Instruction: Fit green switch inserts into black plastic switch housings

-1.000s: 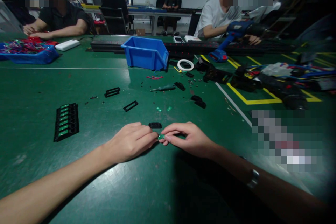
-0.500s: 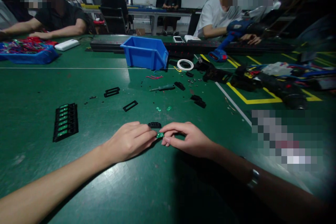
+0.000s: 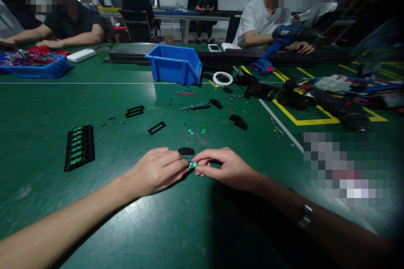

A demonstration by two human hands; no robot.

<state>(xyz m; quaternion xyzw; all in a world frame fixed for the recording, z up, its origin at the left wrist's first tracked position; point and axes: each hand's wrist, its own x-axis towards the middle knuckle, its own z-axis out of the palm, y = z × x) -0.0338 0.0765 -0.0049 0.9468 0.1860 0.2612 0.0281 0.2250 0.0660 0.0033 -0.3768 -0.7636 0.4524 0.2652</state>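
Between the fingertips of both hands is a small green circuit board [image 3: 192, 164]. My left hand [image 3: 160, 170] pinches its left end, and my right hand [image 3: 225, 166] has thumb and fingers closed on its right side. Just beyond the fingers lies a small black plastic housing [image 3: 186, 151]. Two more little green boards [image 3: 203, 131] rest on the table farther out. On the left stands a row of black housings [image 3: 79, 147] with green boards set in them. A thin black rectangular frame [image 3: 157, 127] lies between that row and the loose boards.
A screwdriver [image 3: 195, 106], black plastic parts [image 3: 238, 122] and scattered screws lie mid-table. Behind them are a blue bin [image 3: 175, 65] and a white ring [image 3: 222, 78]. A blue cordless drill [image 3: 274, 48] stands at the right. Co-workers sit across the table, beside a tray of wires [image 3: 34, 67].
The green board has tilted slightly between my fingertips and sits a touch lower. Both hands otherwise keep their places.
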